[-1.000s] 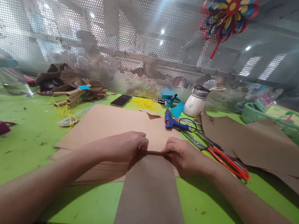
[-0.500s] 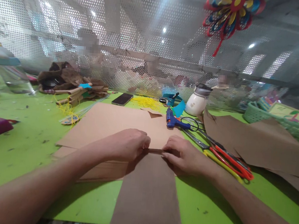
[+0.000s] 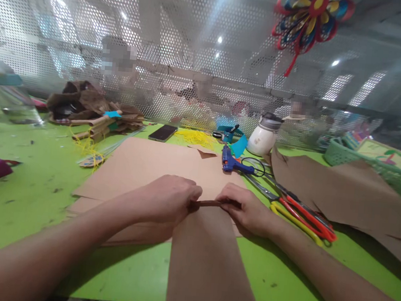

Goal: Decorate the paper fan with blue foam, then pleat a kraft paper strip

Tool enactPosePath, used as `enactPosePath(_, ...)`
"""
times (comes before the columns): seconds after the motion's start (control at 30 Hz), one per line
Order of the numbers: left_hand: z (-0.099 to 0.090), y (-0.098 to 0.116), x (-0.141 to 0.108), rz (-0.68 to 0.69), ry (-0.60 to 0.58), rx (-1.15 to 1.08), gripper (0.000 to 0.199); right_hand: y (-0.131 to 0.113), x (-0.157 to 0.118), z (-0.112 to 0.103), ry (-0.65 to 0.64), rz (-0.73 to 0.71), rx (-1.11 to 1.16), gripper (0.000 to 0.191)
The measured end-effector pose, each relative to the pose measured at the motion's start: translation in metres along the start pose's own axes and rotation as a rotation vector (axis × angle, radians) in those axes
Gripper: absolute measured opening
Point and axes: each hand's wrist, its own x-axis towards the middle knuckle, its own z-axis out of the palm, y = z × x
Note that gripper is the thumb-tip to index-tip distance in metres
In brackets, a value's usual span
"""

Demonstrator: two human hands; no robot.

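A long brown paper strip [image 3: 211, 264] runs from between my hands down past the table's front edge. Its far end is folded into a narrow, dark edge. My left hand [image 3: 178, 198] pinches the left end of this fold, fingers curled. The right end is gripped between the thumb and fingers of my right hand [image 3: 246, 208]. Beneath and behind both hands lies a stack of light brown paper sheets [image 3: 150, 165] on the green table [image 3: 133, 276].
A blue glue gun [image 3: 232, 162], red-handled scissors [image 3: 307, 218] and a yellow-handled tool [image 3: 295, 223] lie right of the stack. Farther back are a phone [image 3: 163, 132], a white bottle [image 3: 263, 136] and a green basket [image 3: 374, 168]. Dark brown paper [image 3: 351, 192] lies at right.
The folded edge has lifted slightly and tilts up to the right. The strip's near end has swung to the right. Both hands still hold the fold.
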Motion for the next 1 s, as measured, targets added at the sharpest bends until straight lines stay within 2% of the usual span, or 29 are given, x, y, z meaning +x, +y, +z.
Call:
enactPosePath(0.2, -0.011, 0.003, -0.005, 0.014, -0.053, -0.025, 0.012, -0.002, 0.001, -0.006, -0.049, -0.017, -0.008, 0.016)
enactPosePath(0.33, -0.016, 0.003, -0.006, -0.005, -0.089, -0.029, 0.014, -0.003, 0.001, -0.007, -0.056, -0.084, -0.07, 0.017)
enactPosePath(0.47, -0.016, 0.005, -0.006, 0.01, -0.093, 0.01, 0.015, -0.006, 0.0, -0.006, -0.078, -0.142, -0.186, 0.013)
enactPosePath(0.67, -0.014, 0.006, -0.007, 0.013, -0.061, 0.091, 0.011, -0.012, -0.001, 0.0, -0.091, -0.142, -0.41, 0.011)
enactPosePath(0.73, -0.018, 0.002, -0.007, -0.013, -0.047, 0.059, 0.01, -0.011, -0.001, 0.002, -0.066, -0.153, -0.451, 0.013)
enactPosePath(0.8, -0.026, -0.002, -0.006, -0.057, -0.018, 0.02, 0.017, -0.009, -0.001, 0.003, -0.014, -0.176, -0.46, 0.015)
enactPosePath(0.9, -0.038, -0.005, -0.004, -0.185, 0.08, -0.011, 0.028, -0.008, 0.0, 0.003, 0.073, -0.223, -0.478, 0.017)
enactPosePath(1.0, -0.04, -0.004, 0.0, -0.279, 0.158, -0.08, 0.032, -0.012, 0.001, 0.002, 0.12, -0.292, -0.51, 0.018)
